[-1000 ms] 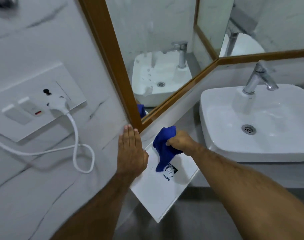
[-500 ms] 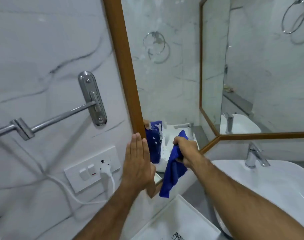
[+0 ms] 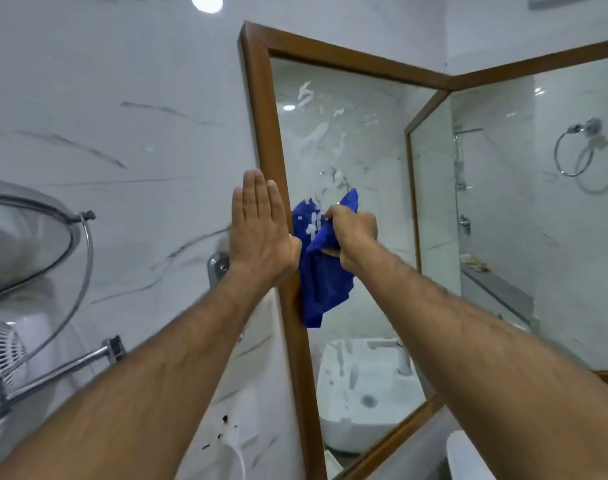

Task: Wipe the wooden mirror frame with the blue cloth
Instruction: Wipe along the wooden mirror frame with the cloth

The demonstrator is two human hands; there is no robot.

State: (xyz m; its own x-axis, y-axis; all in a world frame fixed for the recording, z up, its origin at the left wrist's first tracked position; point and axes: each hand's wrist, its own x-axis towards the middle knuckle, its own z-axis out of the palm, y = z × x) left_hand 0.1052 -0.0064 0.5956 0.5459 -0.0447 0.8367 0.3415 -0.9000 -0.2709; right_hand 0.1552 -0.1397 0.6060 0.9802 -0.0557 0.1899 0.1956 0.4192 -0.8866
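The wooden mirror frame [image 3: 262, 109] runs up the left side and across the top of the corner mirror. My left hand [image 3: 259, 225] lies flat, fingers together and pointing up, against the wall and the frame's left upright at mid height. My right hand [image 3: 351, 235] is closed on the bunched blue cloth [image 3: 325, 282], right beside the upright on the mirror side. The cloth hangs down from my fist and overlaps the frame's inner edge. Its reflection shows in the glass just above.
A round shaving mirror [image 3: 29, 237] on a chrome arm and a towel rail [image 3: 56, 372] stick out from the marble wall at left. A white cable [image 3: 236, 455] hangs below. The white basin's edge [image 3: 468, 455] is at bottom right; a second framed mirror [image 3: 537, 209] meets the first in the corner.
Both hands have risen along the left upright, from the frame's bottom corner to mid height, and the view has tilted up with them. The cloth stays in my right hand.
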